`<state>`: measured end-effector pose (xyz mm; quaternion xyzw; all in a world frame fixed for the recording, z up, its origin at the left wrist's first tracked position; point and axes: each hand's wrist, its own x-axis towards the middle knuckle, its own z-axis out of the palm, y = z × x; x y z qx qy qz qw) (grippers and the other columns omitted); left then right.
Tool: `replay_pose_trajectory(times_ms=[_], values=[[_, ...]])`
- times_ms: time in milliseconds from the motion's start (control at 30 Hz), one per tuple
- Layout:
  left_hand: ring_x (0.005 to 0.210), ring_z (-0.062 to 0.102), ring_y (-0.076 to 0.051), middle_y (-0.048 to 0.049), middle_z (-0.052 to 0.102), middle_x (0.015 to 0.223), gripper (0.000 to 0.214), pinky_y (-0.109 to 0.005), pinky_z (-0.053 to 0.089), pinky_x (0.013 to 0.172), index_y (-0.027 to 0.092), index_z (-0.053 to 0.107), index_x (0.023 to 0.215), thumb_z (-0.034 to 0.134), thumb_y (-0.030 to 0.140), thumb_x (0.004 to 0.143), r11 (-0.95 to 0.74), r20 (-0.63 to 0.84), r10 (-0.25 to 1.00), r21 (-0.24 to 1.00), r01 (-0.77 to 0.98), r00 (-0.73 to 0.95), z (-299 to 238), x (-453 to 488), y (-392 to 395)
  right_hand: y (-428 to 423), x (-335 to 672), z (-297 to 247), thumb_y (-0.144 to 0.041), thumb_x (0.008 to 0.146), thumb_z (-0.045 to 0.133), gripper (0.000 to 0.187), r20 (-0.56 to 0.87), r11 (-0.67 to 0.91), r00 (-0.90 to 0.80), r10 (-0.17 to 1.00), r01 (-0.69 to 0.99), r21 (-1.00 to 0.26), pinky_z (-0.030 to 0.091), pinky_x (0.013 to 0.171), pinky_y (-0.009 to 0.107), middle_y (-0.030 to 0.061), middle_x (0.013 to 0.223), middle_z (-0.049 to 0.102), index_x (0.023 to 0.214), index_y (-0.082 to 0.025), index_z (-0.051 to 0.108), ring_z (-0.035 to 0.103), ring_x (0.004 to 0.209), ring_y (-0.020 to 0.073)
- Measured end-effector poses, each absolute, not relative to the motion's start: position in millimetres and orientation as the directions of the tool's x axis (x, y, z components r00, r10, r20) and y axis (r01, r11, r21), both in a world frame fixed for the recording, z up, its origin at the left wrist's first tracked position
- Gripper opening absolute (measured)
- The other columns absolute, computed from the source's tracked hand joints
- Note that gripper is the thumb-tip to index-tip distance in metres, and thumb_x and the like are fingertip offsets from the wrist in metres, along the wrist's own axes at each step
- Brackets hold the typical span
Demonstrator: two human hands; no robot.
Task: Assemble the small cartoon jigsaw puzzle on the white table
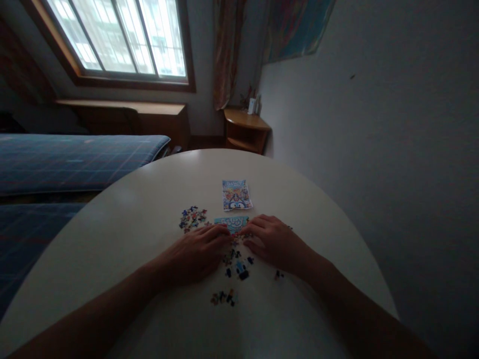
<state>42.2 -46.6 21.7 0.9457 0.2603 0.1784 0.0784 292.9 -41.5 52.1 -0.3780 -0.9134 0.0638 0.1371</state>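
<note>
Both my hands rest on a round white table (pixel 149 199) over a small jigsaw puzzle. My left hand (pixel 196 252) lies palm down, its fingers together and pointing right, the tips at the lower edge of a partly joined blue strip of puzzle (pixel 231 223). My right hand (pixel 271 239) lies opposite, fingers pointing left and meeting the same spot. What the fingertips pinch, if anything, is too small to see. Loose pieces (pixel 237 264) lie between and below the hands.
A heap of loose pieces (pixel 192 218) sits left of the strip. A printed picture card (pixel 236 194) lies farther back. A few pieces (pixel 223 298) lie near me. Beyond the table are a blue bed (pixel 67 159), a wooden corner shelf (pixel 245 129) and a window.
</note>
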Motion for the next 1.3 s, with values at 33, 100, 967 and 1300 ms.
replay_pose_trajectory(times_ms=[33, 100, 967, 1300], values=[[0.112, 0.057, -0.026, -0.0127, 0.056, 0.128, 0.04, -0.045, 0.052, 0.095, 0.019, 0.047, 0.131, 0.047, 0.014, 0.091, -0.848, 0.309, 0.528, 0.241, 0.472, 0.791, 21, 42, -46, -41, 294, 53, -0.022, 0.09, 0.065, 0.012, 0.205, 0.714, -0.684, 0.7, 0.659, -0.237, 0.045, 0.087, 0.037, 0.0062, 0.101, 0.071, 0.1, -0.022, 0.07, 0.063, 0.097, 0.021], [0.109, 0.058, -0.025, -0.0115, 0.058, 0.123, 0.033, -0.043, 0.053, 0.093, 0.018, 0.05, 0.124, 0.048, 0.015, 0.092, -0.847, 0.323, 0.53, 0.243, 0.473, 0.784, 19, 42, -46, -42, 296, 54, -0.025, 0.089, 0.067, 0.007, 0.215, 0.733, -0.703, 0.678, 0.625, -0.268, 0.044, 0.087, 0.036, 0.0045, 0.098, 0.071, 0.095, -0.023, 0.071, 0.063, 0.096, 0.0199], [0.117, 0.056, -0.024, -0.0104, 0.058, 0.127, 0.036, -0.041, 0.05, 0.101, 0.019, 0.054, 0.126, 0.047, 0.011, 0.092, -0.867, 0.283, 0.492, 0.246, 0.434, 0.823, 23, 45, -44, -51, 278, 48, -0.026, 0.082, 0.071, 0.008, 0.079, 0.593, -0.607, 0.791, 0.729, -0.343, 0.042, 0.086, 0.036, 0.0035, 0.087, 0.07, 0.088, -0.021, 0.073, 0.06, 0.091, 0.0213], [0.118, 0.055, -0.025, -0.0108, 0.058, 0.13, 0.039, -0.044, 0.05, 0.1, 0.018, 0.051, 0.132, 0.047, 0.013, 0.094, -0.863, 0.274, 0.497, 0.252, 0.437, 0.823, 22, 44, -43, -47, 276, 44, -0.022, 0.075, 0.074, 0.01, 0.136, 0.575, -0.567, 0.813, 0.742, -0.345, 0.041, 0.086, 0.036, 0.0039, 0.086, 0.071, 0.085, -0.02, 0.072, 0.061, 0.089, 0.022]])
